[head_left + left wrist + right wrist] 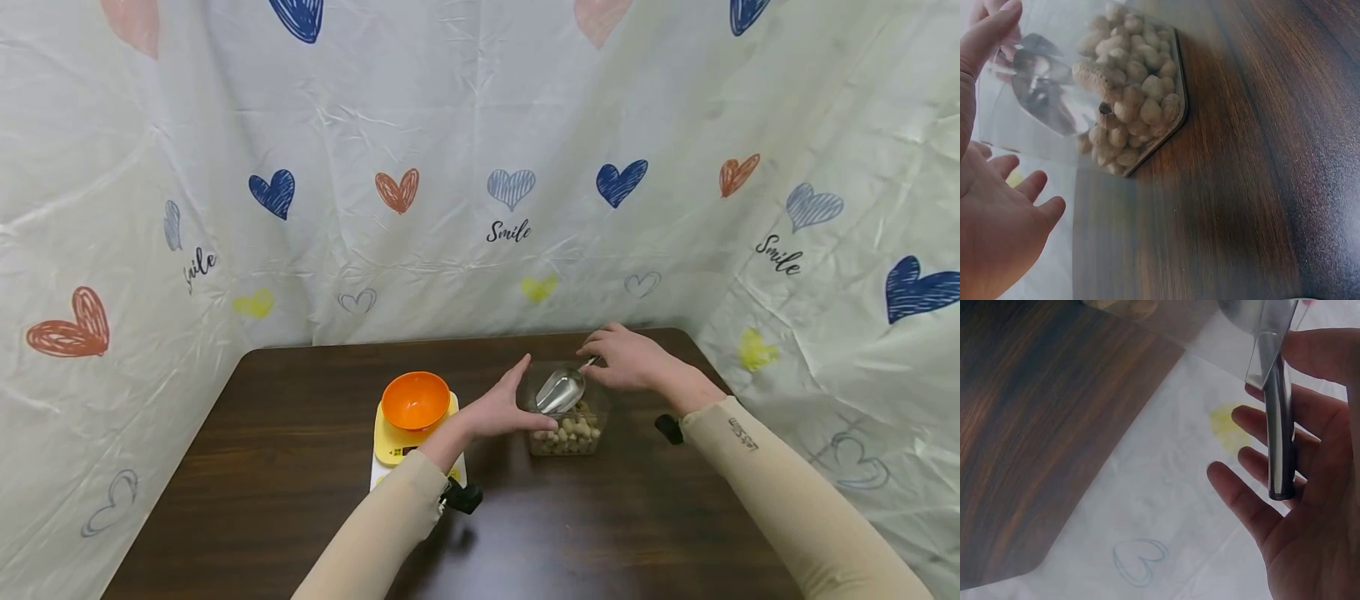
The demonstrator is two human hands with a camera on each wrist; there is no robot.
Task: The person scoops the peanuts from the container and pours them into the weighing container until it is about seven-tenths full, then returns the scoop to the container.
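A clear plastic container (566, 444) of unshelled peanuts (1138, 81) stands on the table. A metal scoop (561, 390) leans in it, bowl over the peanuts, handle (1280, 437) sticking out past the right corner. My right hand (626, 358) pinches that handle loosely between thumb and fingers; the other fingers are spread behind it. At the container's left side is my left hand (498, 408), thumb across the near side and fingers (1032, 184) apart, reaching along the left wall. Whether it touches the wall, I cannot tell.
Left of the container an orange bowl (416, 400) sits on a yellow and white kitchen scale (390, 442), which my left forearm partly covers. The dark wooden table (300, 500) ends at a white curtain (450, 108) printed with hearts.
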